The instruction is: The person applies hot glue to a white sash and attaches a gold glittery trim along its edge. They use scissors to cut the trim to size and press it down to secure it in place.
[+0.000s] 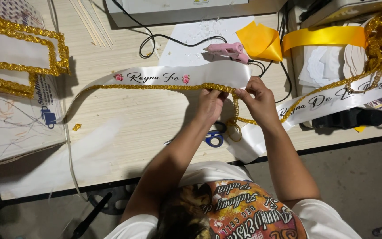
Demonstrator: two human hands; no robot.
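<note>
A long white satin sash [173, 76] with script lettering and small pink roses lies across the wooden table [133, 119]. Gold glitter trim [155, 87] runs along its near edge. My left hand [209, 105] presses the trim onto the sash edge with its fingertips. My right hand [258, 101] pinches the trim and sash edge just to the right, where the loose trim [234, 126] hangs down in a loop. Both hands almost touch each other.
A pink glue gun [228, 50] lies on white paper behind the sash. Blue-handled scissors [213, 138] sit under my left forearm. Yellow ribbon [319, 36] and gold trim pile up at the back right, gold-edged white pieces [18, 57] at the left. A black cable [164, 40] loops at the back.
</note>
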